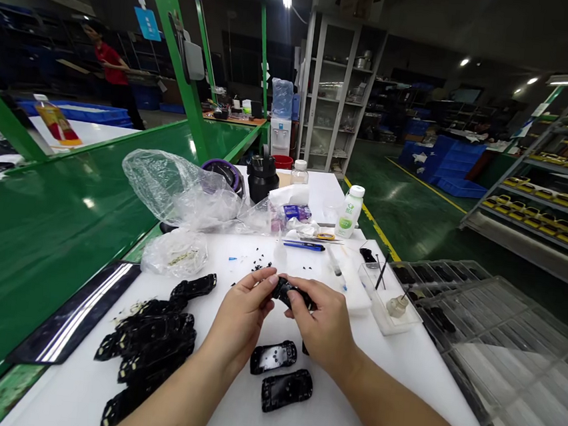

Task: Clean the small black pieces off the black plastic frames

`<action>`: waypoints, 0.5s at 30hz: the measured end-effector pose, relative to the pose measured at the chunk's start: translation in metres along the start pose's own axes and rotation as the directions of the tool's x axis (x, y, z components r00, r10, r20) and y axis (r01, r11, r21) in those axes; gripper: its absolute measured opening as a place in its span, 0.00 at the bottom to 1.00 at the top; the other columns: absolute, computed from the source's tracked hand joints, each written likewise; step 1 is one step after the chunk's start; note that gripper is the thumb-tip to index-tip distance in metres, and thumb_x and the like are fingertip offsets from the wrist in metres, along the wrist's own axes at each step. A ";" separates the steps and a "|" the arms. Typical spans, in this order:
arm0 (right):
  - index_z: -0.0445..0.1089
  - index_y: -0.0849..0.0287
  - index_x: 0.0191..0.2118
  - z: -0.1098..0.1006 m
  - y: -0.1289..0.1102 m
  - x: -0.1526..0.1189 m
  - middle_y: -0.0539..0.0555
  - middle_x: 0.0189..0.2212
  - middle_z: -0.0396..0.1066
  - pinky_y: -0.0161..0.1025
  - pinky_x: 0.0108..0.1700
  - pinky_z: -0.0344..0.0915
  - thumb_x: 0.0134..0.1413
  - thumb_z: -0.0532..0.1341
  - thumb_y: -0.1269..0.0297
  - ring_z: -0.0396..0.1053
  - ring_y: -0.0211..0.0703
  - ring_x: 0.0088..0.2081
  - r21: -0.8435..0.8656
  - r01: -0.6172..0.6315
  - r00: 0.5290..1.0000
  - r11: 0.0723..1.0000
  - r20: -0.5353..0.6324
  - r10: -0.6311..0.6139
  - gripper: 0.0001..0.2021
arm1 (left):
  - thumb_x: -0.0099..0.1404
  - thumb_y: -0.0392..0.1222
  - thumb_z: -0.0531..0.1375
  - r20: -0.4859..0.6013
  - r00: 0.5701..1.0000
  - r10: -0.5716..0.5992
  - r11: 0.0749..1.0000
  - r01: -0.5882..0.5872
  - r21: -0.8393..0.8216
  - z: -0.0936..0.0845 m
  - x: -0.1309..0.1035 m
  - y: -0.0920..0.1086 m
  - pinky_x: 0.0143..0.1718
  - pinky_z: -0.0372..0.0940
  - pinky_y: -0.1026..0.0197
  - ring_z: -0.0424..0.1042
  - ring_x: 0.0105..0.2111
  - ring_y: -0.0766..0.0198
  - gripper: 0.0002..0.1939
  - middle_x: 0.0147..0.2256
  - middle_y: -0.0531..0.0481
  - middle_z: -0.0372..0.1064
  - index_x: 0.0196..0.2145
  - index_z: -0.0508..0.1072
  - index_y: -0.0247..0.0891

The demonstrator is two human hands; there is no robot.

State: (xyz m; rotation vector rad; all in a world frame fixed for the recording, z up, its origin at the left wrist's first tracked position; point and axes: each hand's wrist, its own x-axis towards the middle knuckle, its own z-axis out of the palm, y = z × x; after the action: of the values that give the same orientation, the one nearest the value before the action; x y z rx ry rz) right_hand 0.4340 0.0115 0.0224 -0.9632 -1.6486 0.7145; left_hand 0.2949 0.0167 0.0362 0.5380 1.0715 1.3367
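Both hands hold one black car-shaped part above the white table. My left hand pinches its left end between thumb and fingers. On its right side, my right hand has its fingers closed round it. Below the hands lie two more black parts, an upper one and a lower one. A heap of similar black parts lies left of my left forearm. Small black bits are scattered just beyond my left hand.
Farther back are a clear plastic bag, a blue pen-like tool and a white bottle. At right, a clear tray holds a small jar, beside compartmented trays. A person in red stands far left.
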 end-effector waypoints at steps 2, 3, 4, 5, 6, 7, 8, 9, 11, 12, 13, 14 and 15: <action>0.74 0.57 0.50 0.000 -0.001 0.000 0.55 0.40 0.76 0.36 0.35 0.77 0.62 0.57 0.68 0.75 0.37 0.28 -0.005 0.004 1.000 1.000 0.002 -0.004 0.13 | 0.44 0.45 0.75 -0.012 1.000 0.015 1.000 -0.015 0.002 0.001 0.000 0.000 0.33 0.59 0.65 0.68 0.30 0.69 0.23 0.34 0.51 0.76 0.38 0.76 0.37; 0.74 0.57 0.49 0.000 -0.001 0.000 0.54 0.40 0.76 0.36 0.34 0.77 0.62 0.57 0.68 0.75 0.37 0.28 -0.007 0.006 1.000 1.000 0.001 -0.006 0.13 | 0.44 0.45 0.75 -0.018 1.000 0.023 1.000 -0.023 0.004 0.001 0.000 0.000 0.33 0.59 0.65 0.68 0.30 0.69 0.23 0.34 0.51 0.76 0.37 0.76 0.37; 0.74 0.57 0.49 0.001 -0.001 0.000 0.54 0.40 0.76 0.36 0.34 0.77 0.62 0.57 0.69 0.75 0.37 0.28 -0.010 0.008 1.000 1.000 -0.001 -0.008 0.13 | 0.44 0.45 0.75 -0.023 0.999 0.032 0.999 -0.032 0.006 0.001 0.000 0.000 0.34 0.58 0.65 0.68 0.30 0.69 0.22 0.34 0.51 0.76 0.36 0.75 0.37; 0.74 0.56 0.49 0.001 -0.001 0.000 0.54 0.41 0.77 0.36 0.34 0.77 0.62 0.58 0.69 0.75 0.37 0.28 -0.016 0.011 1.000 1.000 -0.002 -0.011 0.13 | 0.44 0.45 0.75 -0.027 0.999 0.042 0.999 -0.042 0.010 0.001 -0.001 0.000 0.34 0.58 0.65 0.69 0.30 0.69 0.22 0.34 0.50 0.77 0.36 0.75 0.36; 0.74 0.56 0.49 0.001 0.000 0.000 0.54 0.40 0.77 0.36 0.33 0.76 0.61 0.58 0.69 0.75 0.38 0.28 -0.025 0.017 1.000 1.000 -0.004 -0.017 0.12 | 0.44 0.44 0.75 -0.029 0.998 0.051 0.999 -0.051 0.015 0.001 -0.001 0.000 0.34 0.58 0.65 0.69 0.31 0.68 0.21 0.34 0.50 0.77 0.35 0.75 0.36; 0.74 0.56 0.49 0.002 0.000 -0.001 0.53 0.40 0.77 0.35 0.33 0.76 0.61 0.58 0.69 0.76 0.38 0.28 -0.036 0.025 1.000 0.999 -0.006 -0.025 0.12 | 0.44 0.44 0.75 -0.030 0.998 0.058 0.998 -0.057 0.021 0.001 -0.001 0.000 0.34 0.58 0.65 0.69 0.31 0.68 0.21 0.34 0.49 0.77 0.34 0.74 0.36; 0.74 0.56 0.49 0.002 0.000 -0.001 0.53 0.40 0.77 0.35 0.32 0.76 0.61 0.58 0.69 0.76 0.38 0.28 -0.048 0.035 0.999 0.998 -0.007 -0.035 0.12 | 0.44 0.44 0.75 -0.030 0.998 0.062 0.998 -0.061 0.027 0.001 -0.002 0.000 0.34 0.58 0.64 0.69 0.31 0.67 0.21 0.34 0.49 0.77 0.34 0.74 0.36; 0.74 0.56 0.49 0.003 0.001 -0.002 0.53 0.39 0.77 0.35 0.32 0.76 0.61 0.58 0.69 0.76 0.39 0.29 -0.057 0.045 0.999 0.997 -0.008 -0.046 0.12 | 0.45 0.44 0.74 -0.030 0.997 0.065 0.997 -0.064 0.034 0.001 -0.002 0.001 0.34 0.58 0.64 0.70 0.31 0.67 0.21 0.34 0.49 0.77 0.34 0.74 0.36; 0.73 0.56 0.49 0.003 0.001 -0.002 0.53 0.39 0.77 0.35 0.34 0.76 0.61 0.58 0.69 0.77 0.41 0.32 -0.060 0.063 0.998 0.996 -0.009 -0.063 0.13 | 0.46 0.45 0.74 -0.025 0.997 0.078 0.995 -0.076 0.059 0.000 -0.003 0.001 0.35 0.59 0.63 0.70 0.31 0.66 0.22 0.33 0.49 0.77 0.37 0.73 0.37; 0.73 0.56 0.50 0.003 0.001 -0.002 0.53 0.39 0.77 0.35 0.34 0.76 0.62 0.58 0.69 0.77 0.41 0.33 -0.057 0.069 0.997 0.996 -0.011 -0.070 0.13 | 0.46 0.46 0.74 -0.020 0.996 0.089 0.993 -0.087 0.075 -0.001 -0.002 0.001 0.35 0.59 0.62 0.70 0.31 0.65 0.22 0.32 0.50 0.77 0.37 0.73 0.37; 0.73 0.56 0.50 0.002 0.001 -0.002 0.53 0.39 0.77 0.36 0.35 0.76 0.62 0.58 0.69 0.77 0.41 0.34 -0.055 0.071 0.997 0.996 -0.012 -0.072 0.13 | 0.47 0.46 0.74 -0.014 0.995 0.102 0.991 -0.100 0.090 -0.001 -0.002 0.000 0.36 0.60 0.62 0.70 0.30 0.65 0.23 0.31 0.51 0.76 0.38 0.73 0.37; 0.73 0.56 0.50 0.002 0.000 -0.002 0.53 0.39 0.77 0.36 0.35 0.76 0.62 0.57 0.69 0.77 0.41 0.34 -0.056 0.070 0.997 0.996 -0.014 -0.071 0.13 | 0.47 0.47 0.74 -0.008 0.993 0.115 0.988 -0.113 0.102 -0.001 -0.002 0.000 0.35 0.60 0.62 0.69 0.30 0.66 0.22 0.29 0.51 0.76 0.37 0.73 0.37; 0.73 0.56 0.49 0.002 0.000 -0.002 0.53 0.39 0.77 0.36 0.35 0.76 0.62 0.57 0.69 0.77 0.41 0.33 -0.059 0.065 0.998 0.996 -0.018 -0.066 0.13 | 0.47 0.47 0.74 -0.002 0.992 0.124 0.987 -0.123 0.108 -0.001 -0.002 0.000 0.35 0.60 0.62 0.69 0.29 0.66 0.22 0.28 0.52 0.75 0.36 0.73 0.37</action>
State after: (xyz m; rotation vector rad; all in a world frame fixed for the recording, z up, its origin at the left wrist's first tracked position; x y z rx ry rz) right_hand 0.4323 0.0102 0.0211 -0.9502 -1.6839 0.6136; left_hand 0.2940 0.0148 0.0358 0.6884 1.1376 1.3954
